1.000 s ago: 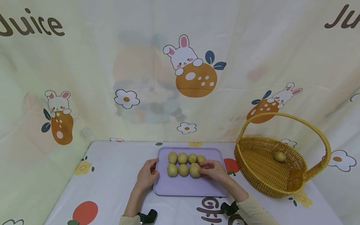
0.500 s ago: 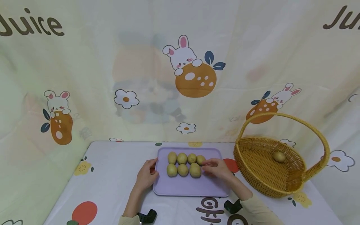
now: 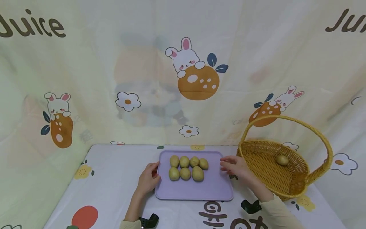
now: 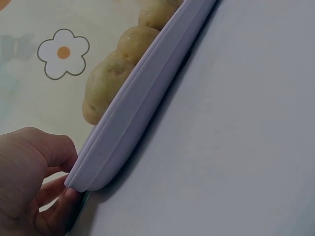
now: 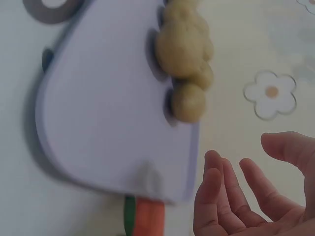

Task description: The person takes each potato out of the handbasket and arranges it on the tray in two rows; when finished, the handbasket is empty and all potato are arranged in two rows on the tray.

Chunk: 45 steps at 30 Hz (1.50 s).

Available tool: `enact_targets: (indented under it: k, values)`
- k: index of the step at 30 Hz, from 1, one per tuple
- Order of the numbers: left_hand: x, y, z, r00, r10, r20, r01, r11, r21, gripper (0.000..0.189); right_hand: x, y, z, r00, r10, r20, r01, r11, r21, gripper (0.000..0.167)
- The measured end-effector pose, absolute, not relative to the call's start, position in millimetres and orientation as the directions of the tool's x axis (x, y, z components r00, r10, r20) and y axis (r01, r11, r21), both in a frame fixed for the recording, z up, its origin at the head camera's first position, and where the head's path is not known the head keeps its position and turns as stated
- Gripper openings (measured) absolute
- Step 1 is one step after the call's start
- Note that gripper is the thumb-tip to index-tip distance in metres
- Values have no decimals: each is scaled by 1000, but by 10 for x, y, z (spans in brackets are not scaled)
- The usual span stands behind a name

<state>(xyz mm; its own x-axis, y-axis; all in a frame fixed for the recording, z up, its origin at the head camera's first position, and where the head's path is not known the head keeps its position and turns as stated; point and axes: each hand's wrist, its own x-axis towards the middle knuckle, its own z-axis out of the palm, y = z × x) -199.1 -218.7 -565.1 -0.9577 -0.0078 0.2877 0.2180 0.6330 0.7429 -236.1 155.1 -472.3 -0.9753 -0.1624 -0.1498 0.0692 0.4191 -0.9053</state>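
On the table lies a lilac tray [image 3: 194, 191] bearing several small potatoes [image 3: 185, 173] in two rows, the back row one longer than the front. My left hand [image 3: 148, 178] grips the tray's left rim, thumb and fingers on either side of it in the left wrist view. Over by the tray's right edge, my right hand [image 3: 238, 168] holds nothing; its fingers are spread and relaxed, apart from the potatoes, as the right wrist view confirms. A woven basket [image 3: 270, 187] with a tall handle stands to the right, with one potato [image 3: 282, 160] inside it.
A white tablecloth [image 3: 114, 178] with fruit prints covers the table. Behind it hangs a pale curtain [image 3: 148, 63] printed with rabbits and flowers. The basket's arched handle [image 3: 288, 118] rises high beside my right hand.
My right hand has let go of the front-row right potato and moved right, to the tray's right edge near the basket. My left hand has stayed on the rim.
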Motion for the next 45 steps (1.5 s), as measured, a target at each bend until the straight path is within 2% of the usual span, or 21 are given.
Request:
enact_targets:
  k: [7,16,25,34,40,45]
  values:
    - [-1975,-2185,-5641,-960,-15,281,209,632,747,56,-2377,1814,-4580,-982,-149,-115,36,453,-891,41]
    - [-1964,-2173,-5618,-965,-17,260,192,632,751,56,-2400,2062,-4440,-980,-175,-98,26,375,-927,44]
    - [-1956,-2168,-5593,-966,-20,258,188,633,751,56,-2414,2312,-4415,-987,-138,-87,21,420,-907,52]
    - [-1958,-2176,-5602,-962,-25,271,196,624,756,56,-2428,2575,-4472,-994,-94,-63,19,411,-911,52]
    - [-1956,-2176,-5607,-961,-24,274,199,628,752,57,-2442,2741,-4543,-996,-23,-85,62,501,-863,55]
    - [-1970,-2175,-5613,-961,-17,277,206,626,752,57,-2460,2846,-4621,-996,74,-43,80,613,-786,54]
